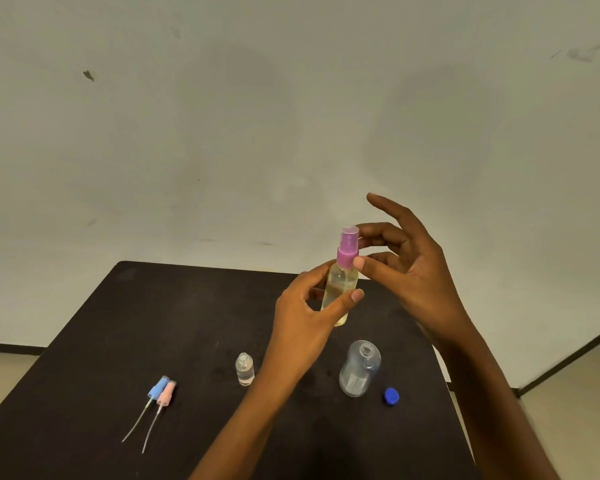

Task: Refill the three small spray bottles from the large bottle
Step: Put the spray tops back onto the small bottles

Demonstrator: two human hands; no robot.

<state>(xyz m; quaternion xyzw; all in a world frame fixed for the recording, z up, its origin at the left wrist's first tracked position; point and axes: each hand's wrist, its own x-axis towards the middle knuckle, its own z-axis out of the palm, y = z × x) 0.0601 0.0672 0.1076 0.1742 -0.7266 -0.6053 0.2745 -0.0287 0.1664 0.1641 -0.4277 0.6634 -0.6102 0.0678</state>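
Aloft, spray bottle [338, 282] of yellowish liquid, left fingers [345, 301] around it, right fingers [373, 264] tight on sprayer [347, 255].

The spray bottle [338, 289] you hold looks like clear, smooth, glossy plastic. Its purple spray head [347, 252] is opaque plastic under a see-through cap. The small bottle [245, 369] and the large bottle [360, 368] have the same clear, shiny finish; you cannot tell plastic from glass there. The blue cap [391, 396] is opaque plastic. The blue spray head [156, 388] and the pink spray head [167, 393] are opaque plastic, and those 2 carry thin translucent tubes. Your table [153, 323] top is dark and matt, faintly speckled. The wall [257, 116] is matt and scuffed.
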